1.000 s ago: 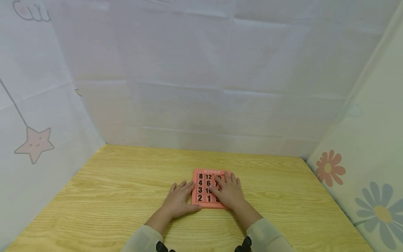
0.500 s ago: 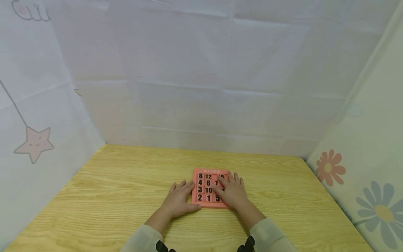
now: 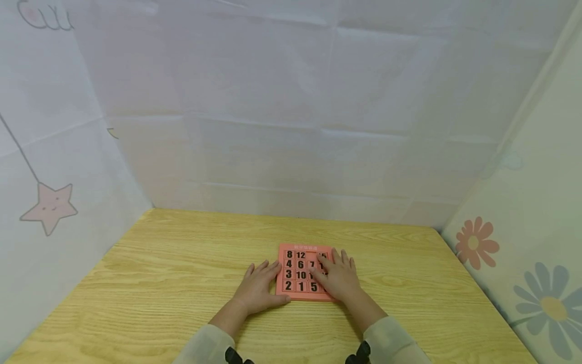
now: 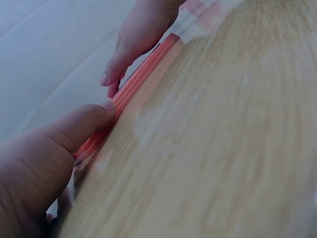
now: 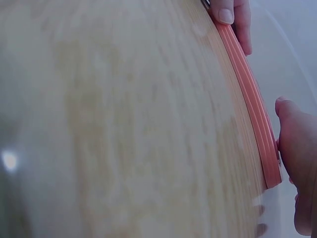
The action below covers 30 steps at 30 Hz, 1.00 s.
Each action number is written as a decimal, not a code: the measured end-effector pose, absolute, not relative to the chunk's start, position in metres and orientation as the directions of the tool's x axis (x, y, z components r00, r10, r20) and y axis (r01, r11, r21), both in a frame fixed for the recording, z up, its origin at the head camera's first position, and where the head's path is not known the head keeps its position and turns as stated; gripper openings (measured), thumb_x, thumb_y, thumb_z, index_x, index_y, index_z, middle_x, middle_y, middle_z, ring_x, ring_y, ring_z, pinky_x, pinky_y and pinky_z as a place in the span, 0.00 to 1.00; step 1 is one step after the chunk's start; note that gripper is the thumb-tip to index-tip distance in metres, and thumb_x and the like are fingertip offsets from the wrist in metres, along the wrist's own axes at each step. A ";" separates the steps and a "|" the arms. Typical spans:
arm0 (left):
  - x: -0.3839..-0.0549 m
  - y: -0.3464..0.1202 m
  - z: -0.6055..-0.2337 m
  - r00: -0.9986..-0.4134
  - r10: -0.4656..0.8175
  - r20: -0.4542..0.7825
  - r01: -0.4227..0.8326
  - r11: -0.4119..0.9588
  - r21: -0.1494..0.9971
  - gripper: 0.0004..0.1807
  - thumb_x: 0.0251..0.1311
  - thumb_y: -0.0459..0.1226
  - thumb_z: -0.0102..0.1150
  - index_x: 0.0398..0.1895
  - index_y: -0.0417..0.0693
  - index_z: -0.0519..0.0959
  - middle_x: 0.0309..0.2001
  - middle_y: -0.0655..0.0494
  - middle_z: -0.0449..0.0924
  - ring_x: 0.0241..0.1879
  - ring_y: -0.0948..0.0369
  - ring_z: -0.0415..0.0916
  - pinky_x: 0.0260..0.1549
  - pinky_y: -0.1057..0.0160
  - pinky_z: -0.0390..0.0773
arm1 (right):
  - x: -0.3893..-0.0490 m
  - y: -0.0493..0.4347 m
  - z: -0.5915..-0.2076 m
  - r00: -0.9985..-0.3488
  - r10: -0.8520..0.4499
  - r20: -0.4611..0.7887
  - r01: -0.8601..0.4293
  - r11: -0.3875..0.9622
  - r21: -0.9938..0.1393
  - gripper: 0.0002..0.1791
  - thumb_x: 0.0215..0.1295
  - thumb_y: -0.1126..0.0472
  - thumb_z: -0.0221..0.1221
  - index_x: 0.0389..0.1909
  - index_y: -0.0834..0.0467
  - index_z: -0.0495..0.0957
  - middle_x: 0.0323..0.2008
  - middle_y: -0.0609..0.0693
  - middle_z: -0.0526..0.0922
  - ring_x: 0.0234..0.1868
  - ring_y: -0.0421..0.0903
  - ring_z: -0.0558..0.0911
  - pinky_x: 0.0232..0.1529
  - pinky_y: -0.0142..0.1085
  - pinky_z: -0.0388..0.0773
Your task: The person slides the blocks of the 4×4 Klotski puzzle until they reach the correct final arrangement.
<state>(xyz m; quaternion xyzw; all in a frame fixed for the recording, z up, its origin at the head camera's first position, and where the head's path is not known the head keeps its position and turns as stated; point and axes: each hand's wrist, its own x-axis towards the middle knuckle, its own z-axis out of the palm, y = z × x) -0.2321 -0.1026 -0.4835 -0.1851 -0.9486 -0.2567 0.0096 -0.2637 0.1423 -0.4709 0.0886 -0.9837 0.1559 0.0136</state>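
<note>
A pink number puzzle (image 3: 309, 298) lies flat on a wooden table (image 3: 191, 247), between a person's two hands. The left hand (image 3: 259, 291) braces the puzzle's near-left corner, thumb at its near edge, fingers extended rather than curled. The right hand (image 3: 340, 279), spread and unclenched, lies over the puzzle's right side, index fingertip at the 15 tile (image 3: 325, 254), beside a vacant slot (image 3: 311, 255). A slanted push could jam that tile; a slack left hand could let sideways force skew the puzzle.
</note>
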 end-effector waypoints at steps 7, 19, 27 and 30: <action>-0.233 -0.103 -0.484 -0.933 0.342 0.109 0.350 0.799 0.488 0.51 0.49 0.66 0.63 0.72 0.46 0.65 0.74 0.51 0.63 0.75 0.45 0.54 0.75 0.38 0.43 | -0.266 0.144 -0.472 -0.985 -0.165 0.058 -0.175 0.936 -0.305 0.35 0.69 0.32 0.46 0.71 0.46 0.68 0.76 0.62 0.55 0.77 0.66 0.48 0.76 0.63 0.43; -0.234 -0.104 -0.488 -0.932 0.346 0.111 0.353 0.789 0.503 0.51 0.49 0.66 0.63 0.72 0.46 0.65 0.74 0.51 0.62 0.75 0.45 0.53 0.75 0.37 0.43 | -0.265 0.138 -0.473 -0.979 -0.188 0.081 -0.204 0.926 -0.316 0.36 0.70 0.33 0.46 0.70 0.51 0.68 0.75 0.63 0.56 0.77 0.66 0.50 0.75 0.63 0.44; -0.234 -0.104 -0.487 -0.929 0.352 0.115 0.360 0.785 0.505 0.51 0.50 0.66 0.63 0.72 0.46 0.65 0.74 0.50 0.62 0.75 0.44 0.53 0.74 0.37 0.44 | -0.267 0.120 -0.473 -0.968 -0.232 0.094 -0.250 0.909 -0.332 0.35 0.70 0.33 0.46 0.70 0.50 0.68 0.76 0.63 0.55 0.77 0.66 0.49 0.76 0.62 0.44; -0.234 -0.104 -0.487 -0.927 0.356 0.119 0.366 0.784 0.502 0.51 0.50 0.65 0.63 0.72 0.45 0.65 0.74 0.50 0.63 0.75 0.44 0.53 0.74 0.36 0.44 | -0.267 0.112 -0.474 -0.965 -0.242 0.096 -0.261 0.909 -0.324 0.35 0.70 0.33 0.46 0.70 0.49 0.68 0.76 0.63 0.55 0.77 0.65 0.49 0.75 0.62 0.45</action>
